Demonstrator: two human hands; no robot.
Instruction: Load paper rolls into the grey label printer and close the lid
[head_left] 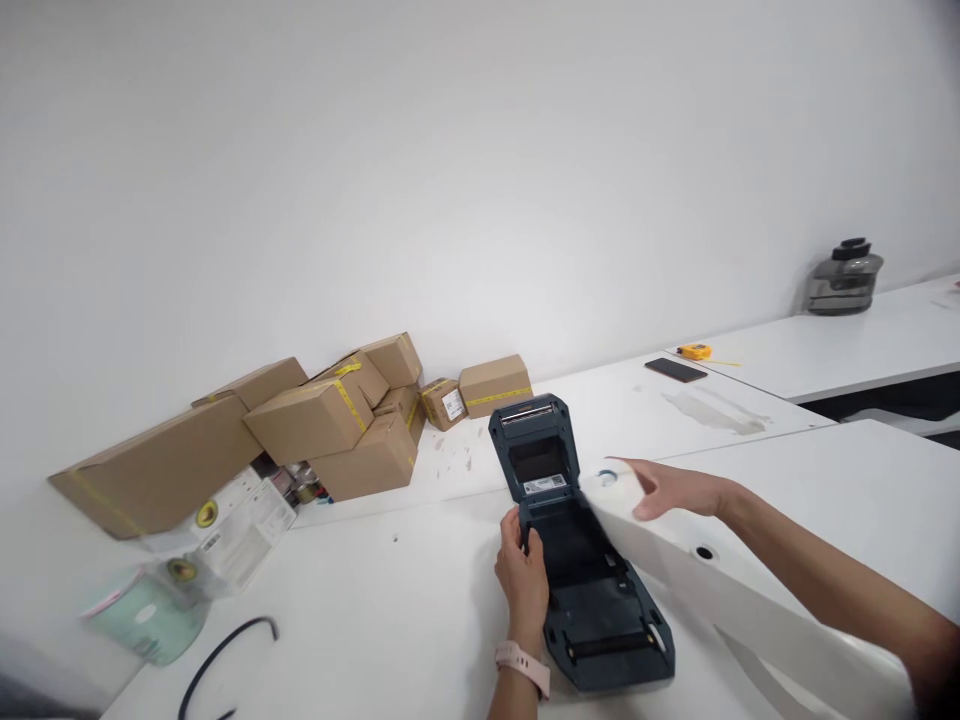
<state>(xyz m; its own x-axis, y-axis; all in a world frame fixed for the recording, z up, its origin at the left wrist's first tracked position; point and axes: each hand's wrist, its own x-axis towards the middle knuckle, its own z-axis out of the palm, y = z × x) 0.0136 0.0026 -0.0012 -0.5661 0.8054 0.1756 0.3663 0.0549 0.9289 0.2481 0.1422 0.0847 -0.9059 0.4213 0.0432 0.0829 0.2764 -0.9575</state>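
Right fingers (647, 508) are pinching a paper roll (613, 488) beside the open printer (592, 600), short of the desk's (360, 620) far edge, left hand (525, 580) gripping its side; if that pinch slips, the trailing strip (757, 600) is risking unspooling.

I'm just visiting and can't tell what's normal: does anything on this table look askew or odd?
Mildly. The boxes at left are piled unevenly, at different angles. Near them, small marks spot the white table. The tape measure appears left partly pulled out. Nothing looks clearly broken.
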